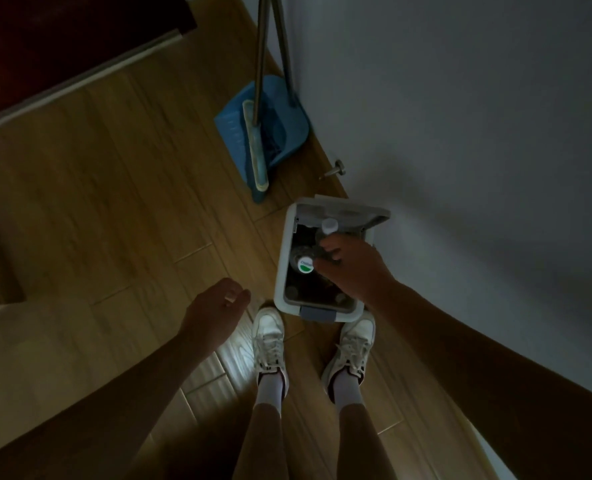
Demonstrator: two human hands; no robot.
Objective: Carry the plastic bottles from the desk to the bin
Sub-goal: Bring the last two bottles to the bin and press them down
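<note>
- Here, the right hand (351, 268) reaches over the open pedal bin (282, 258), its fingers closed around a clear plastic bottle with a white cap (328, 227) held above the opening.
- Inside the bin lies a second bottle with a green-and-white cap (305, 265), just beside the right hand's fingertips.
- The bin's lid (343, 211) is tilted up against the wall (478, 116).
- The left hand (218, 304) hangs empty over the wooden floor (114, 188), fingers loosely curled.
- Two white sneakers (269, 336) stand at the bin's pedal (319, 314).
- A blue dustpan (280, 126) and broom (254, 147) lean near the wall beyond the bin.
</note>
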